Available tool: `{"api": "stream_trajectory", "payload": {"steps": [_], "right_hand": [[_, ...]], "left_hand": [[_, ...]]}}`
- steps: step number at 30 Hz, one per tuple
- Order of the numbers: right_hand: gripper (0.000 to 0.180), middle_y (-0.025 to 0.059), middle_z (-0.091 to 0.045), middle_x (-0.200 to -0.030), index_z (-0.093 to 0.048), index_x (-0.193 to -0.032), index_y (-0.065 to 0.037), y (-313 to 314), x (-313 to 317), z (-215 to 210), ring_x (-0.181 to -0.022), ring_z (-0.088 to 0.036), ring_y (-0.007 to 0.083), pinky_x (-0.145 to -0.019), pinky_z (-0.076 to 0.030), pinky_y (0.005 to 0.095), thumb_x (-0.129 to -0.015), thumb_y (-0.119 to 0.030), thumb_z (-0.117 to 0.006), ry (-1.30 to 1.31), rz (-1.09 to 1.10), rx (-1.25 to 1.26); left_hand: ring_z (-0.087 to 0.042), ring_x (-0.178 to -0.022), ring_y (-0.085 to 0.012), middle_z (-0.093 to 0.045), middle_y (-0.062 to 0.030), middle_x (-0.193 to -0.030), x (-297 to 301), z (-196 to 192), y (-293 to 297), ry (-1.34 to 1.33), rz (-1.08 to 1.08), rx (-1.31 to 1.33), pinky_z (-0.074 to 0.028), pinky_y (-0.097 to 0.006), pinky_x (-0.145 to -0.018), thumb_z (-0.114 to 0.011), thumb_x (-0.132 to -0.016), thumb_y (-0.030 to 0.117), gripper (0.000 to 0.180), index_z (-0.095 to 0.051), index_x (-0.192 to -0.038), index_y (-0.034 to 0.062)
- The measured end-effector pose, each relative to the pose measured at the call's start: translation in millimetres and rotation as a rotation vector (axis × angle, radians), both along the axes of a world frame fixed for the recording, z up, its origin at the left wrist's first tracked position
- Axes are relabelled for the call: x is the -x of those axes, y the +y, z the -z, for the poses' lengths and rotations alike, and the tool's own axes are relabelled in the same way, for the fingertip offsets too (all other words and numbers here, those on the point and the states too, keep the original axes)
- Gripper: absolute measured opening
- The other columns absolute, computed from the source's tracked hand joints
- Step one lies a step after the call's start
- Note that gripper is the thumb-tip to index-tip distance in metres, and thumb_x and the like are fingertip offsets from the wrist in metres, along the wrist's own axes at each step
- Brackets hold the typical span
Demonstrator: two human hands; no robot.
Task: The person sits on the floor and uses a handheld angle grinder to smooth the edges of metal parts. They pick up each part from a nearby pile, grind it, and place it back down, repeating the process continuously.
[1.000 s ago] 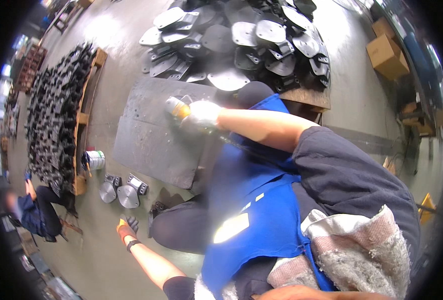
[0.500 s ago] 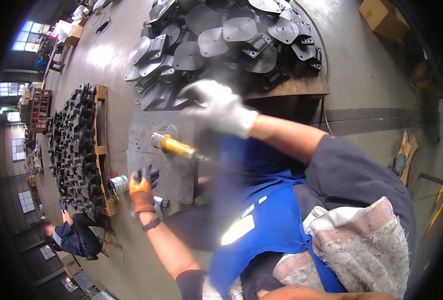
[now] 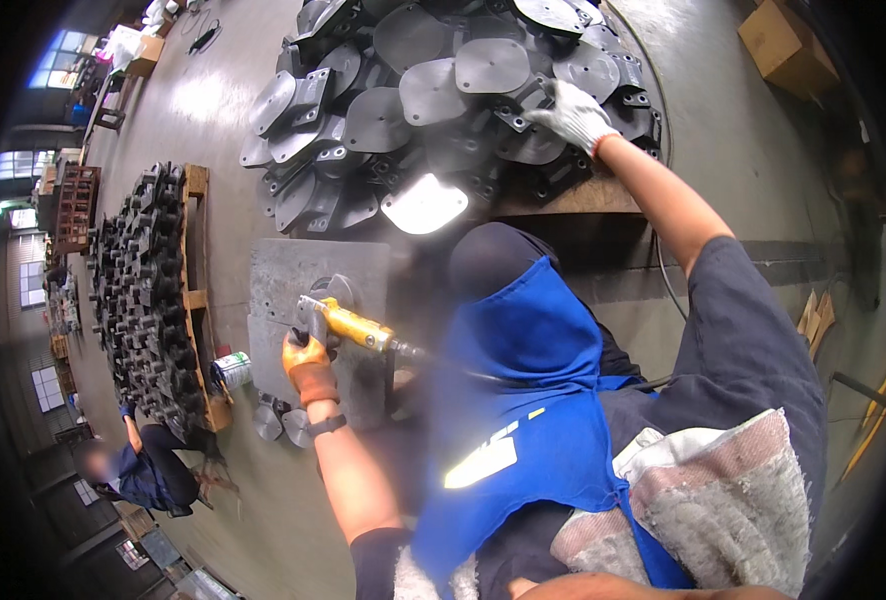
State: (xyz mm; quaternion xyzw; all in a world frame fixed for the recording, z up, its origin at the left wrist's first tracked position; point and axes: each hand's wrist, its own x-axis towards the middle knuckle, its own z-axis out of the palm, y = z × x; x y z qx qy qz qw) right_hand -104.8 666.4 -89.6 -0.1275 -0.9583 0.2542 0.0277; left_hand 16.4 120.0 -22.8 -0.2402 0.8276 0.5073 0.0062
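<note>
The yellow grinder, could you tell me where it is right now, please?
In the head view the yellow grinder is left of centre, held by the left hand over the grey steel plate, beside the small tin can.

I see an orange glove on left hand (image 3: 310, 365) w/ black wrist strap; grinder (image 3: 355, 327) yellow w/ dark head. Right hand (image 3: 575, 113) in white glove, red cuff trim. Plates (image 3: 433, 90) dark grey, one spot glaring white. Slab (image 3: 293, 285) grey. Apron (image 3: 523, 400) blue w/ pale reflective stripe. Can (image 3: 231, 371) white-green. Pallet (image 3: 197, 240) tan wood.
</note>
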Motion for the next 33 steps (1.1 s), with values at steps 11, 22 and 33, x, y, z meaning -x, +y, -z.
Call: {"api": "stream_trajectory", "payload": {"steps": [11, 22, 33], "right_hand": [[0.094, 0.0282, -0.061, -0.137, -0.058, -0.132, 0.003, -12.7, 211.2, 13.0, -0.128, -0.059, 0.0422, -0.107, -0.047, 0.0474, -0.084, -0.078, -0.063, -0.226, -0.223, -0.350], [0.081, 0.0256, -0.072, -0.113, -0.059, -0.121, 0.013, 14.1, 239.3, 6.5, -0.099, -0.069, 0.0260, -0.087, -0.054, 0.0377, -0.078, -0.051, -0.086, -0.382, -0.447, -0.226], [0.062, 0.0198, -0.074, -0.091, -0.073, -0.099, 0.002, -10.0, 96.8, -56.6, -0.084, -0.071, 0.0284, -0.077, -0.055, 0.0414, -0.068, -0.048, -0.093, -0.477, -0.526, -0.130]], "left_hand": [[-0.057, -0.049, -0.0099, -0.062, -0.0029, -0.063, -1.3, -7.7, 4.1, 0.169, -0.095, -0.009, -0.042, -0.025, -0.045, -0.077, -0.095, 0.028, 0.033, -0.058, -0.079, 0.0062], [-0.058, -0.051, -0.0123, -0.060, -0.0045, -0.063, 3.4, -40.1, 3.6, 0.289, -0.131, -0.077, -0.047, -0.026, -0.051, -0.067, -0.103, 0.032, 0.040, -0.056, -0.075, 0.0053], [-0.061, -0.053, -0.0128, -0.060, -0.0028, -0.064, -3.4, -60.6, -12.9, 0.318, -0.192, -0.087, -0.049, -0.025, -0.055, -0.068, -0.101, 0.037, 0.040, -0.060, -0.078, 0.0059]]}}
